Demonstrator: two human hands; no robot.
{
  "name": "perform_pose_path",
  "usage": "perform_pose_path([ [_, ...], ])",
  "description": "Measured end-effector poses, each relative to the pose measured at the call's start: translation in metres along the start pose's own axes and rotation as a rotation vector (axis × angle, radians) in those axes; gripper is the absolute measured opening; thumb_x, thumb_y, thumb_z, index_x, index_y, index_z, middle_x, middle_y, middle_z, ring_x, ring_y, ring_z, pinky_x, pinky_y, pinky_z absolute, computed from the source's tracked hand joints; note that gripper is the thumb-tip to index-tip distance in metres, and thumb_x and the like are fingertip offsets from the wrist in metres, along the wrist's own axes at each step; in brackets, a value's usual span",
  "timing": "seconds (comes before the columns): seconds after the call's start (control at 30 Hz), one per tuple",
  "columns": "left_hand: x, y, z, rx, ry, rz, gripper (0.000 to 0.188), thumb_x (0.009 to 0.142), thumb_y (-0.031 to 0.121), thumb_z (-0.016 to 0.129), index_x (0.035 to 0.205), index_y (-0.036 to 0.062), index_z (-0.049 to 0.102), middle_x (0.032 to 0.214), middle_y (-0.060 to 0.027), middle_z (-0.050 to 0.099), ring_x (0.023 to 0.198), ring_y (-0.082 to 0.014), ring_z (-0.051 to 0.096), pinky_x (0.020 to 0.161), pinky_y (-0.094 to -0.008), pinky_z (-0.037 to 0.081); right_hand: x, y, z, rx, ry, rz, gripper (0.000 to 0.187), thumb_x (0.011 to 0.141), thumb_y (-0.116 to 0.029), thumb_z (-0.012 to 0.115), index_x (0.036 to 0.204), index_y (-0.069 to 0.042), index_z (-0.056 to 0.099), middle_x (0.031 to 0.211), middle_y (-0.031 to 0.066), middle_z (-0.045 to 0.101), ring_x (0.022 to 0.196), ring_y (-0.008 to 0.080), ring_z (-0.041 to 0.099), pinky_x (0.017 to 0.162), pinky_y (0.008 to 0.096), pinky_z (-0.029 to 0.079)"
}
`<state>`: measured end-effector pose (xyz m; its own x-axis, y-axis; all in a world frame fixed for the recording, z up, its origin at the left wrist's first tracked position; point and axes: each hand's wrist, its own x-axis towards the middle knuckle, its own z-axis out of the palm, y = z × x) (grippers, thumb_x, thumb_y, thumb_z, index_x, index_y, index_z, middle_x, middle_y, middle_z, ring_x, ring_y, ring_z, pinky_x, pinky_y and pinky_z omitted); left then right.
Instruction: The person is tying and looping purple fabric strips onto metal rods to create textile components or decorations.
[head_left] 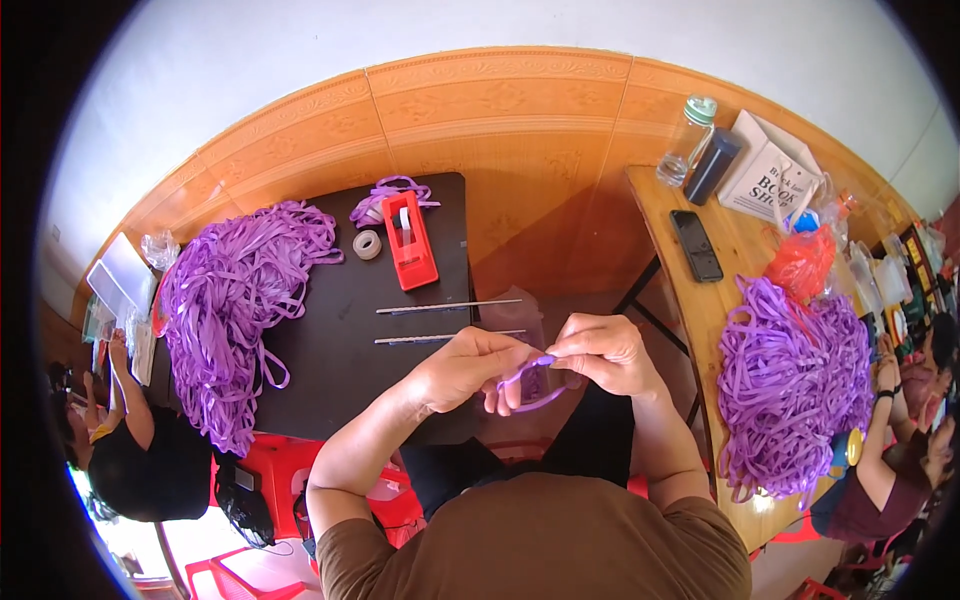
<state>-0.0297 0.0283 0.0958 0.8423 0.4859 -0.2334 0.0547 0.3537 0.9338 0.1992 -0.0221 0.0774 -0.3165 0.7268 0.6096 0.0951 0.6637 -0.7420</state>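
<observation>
A short length of purple ribbon (541, 403) is pinched between both hands above my lap, its lower part hanging in a loop. My left hand (468, 368) grips it with thumb and fingertips. Close against it, my right hand (606, 350) pinches the same ribbon; the detail at the fingertips is too small to make out. Two thin patterned metal rods (450, 306) lie on the black table (335, 365) left of my hands. Beyond them are a red tape dispenser (413, 262), a tape roll (367, 245) and a small purple ribbon bundle (372, 207).
Large purple ribbon heaps (240, 275) lie on the black table and on the wooden table (665, 215) at right. The latter also bears a phone (697, 246), bottle (686, 145), dark flask (714, 168) and paper bag (765, 165). People sit at both sides, near red stools (275, 480).
</observation>
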Motion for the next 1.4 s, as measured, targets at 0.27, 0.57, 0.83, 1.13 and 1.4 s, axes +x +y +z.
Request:
perform_pose_path([
  [0.27, 0.002, -0.001, -0.001, 0.047, -0.064, -0.11, 0.027, 0.096, 0.023, 0.055, 0.1, -0.0011, 0.067, 0.051, -0.0024, 0.055, 0.041, -0.0071, 0.049, 0.037, -0.0184, 0.034, 0.0, -0.007, 0.0, -0.17, -0.102, -0.013, 0.023, 0.071, 0.012, 0.067, 0.091, 0.002, 0.066, 0.075, 0.01, 0.061, 0.061, 0.0193, 0.062, 0.052, 0.0278, 0.049],
  [0.57, -0.002, 0.009, 0.006, 0.083, -0.066, -0.119, 0.024, 0.093, 0.018, 0.059, 0.095, -0.0033, 0.068, 0.051, -0.0018, 0.054, 0.042, -0.0055, 0.048, 0.039, -0.0182, 0.033, 0.003, -0.02, 0.005, -0.376, -0.147, -0.104, 0.027, 0.069, 0.01, 0.068, 0.095, 0.0, 0.065, 0.073, 0.0087, 0.06, 0.058, 0.0213, 0.062, 0.049, 0.0281, 0.049],
  [0.83, -0.008, -0.006, 0.013, 0.664, 0.081, 0.483, 0.013, 0.089, 0.009, 0.059, 0.079, 0.0034, 0.065, 0.055, -0.0088, 0.057, 0.045, -0.014, 0.053, 0.043, -0.0265, 0.041, -0.001, -0.02, 0.012, -0.468, -0.161, -0.116, 0.022, 0.069, 0.01, 0.066, 0.089, 0.0, 0.063, 0.072, 0.0098, 0.058, 0.054, 0.0231, 0.059, 0.045, 0.0301, 0.044],
  [1.13, -0.002, -0.029, 0.014, 1.914, 0.417, 1.006, 0.044, 0.066, 0.01, 0.063, 0.104, -0.0103, 0.06, 0.055, -0.0032, 0.047, 0.047, -0.0141, 0.047, 0.039, -0.0288, 0.037, -0.009, -0.013, 0.037, 0.077, 0.173, 0.447, 0.008, 0.084, 0.008, 0.055, 0.08, 0.003, 0.061, 0.066, 0.0021, 0.056, 0.057, 0.0056, 0.051, 0.049, 0.0227, 0.039],
  [1.4, -0.014, -0.007, -0.005, 0.226, 0.12, 0.0, 0.062, 0.08, 0.012, 0.073, 0.132, -0.0073, 0.044, 0.08, -0.0129, 0.069, 0.065, -0.0099, 0.059, 0.059, -0.025, 0.047, -0.01, 0.001, 0.02, -0.044, 0.11, 0.251, 0.005, 0.085, 0.005, 0.057, 0.085, 0.004, 0.062, 0.07, 0.0061, 0.059, 0.062, 0.0114, 0.056, 0.054, 0.0245, 0.044],
])
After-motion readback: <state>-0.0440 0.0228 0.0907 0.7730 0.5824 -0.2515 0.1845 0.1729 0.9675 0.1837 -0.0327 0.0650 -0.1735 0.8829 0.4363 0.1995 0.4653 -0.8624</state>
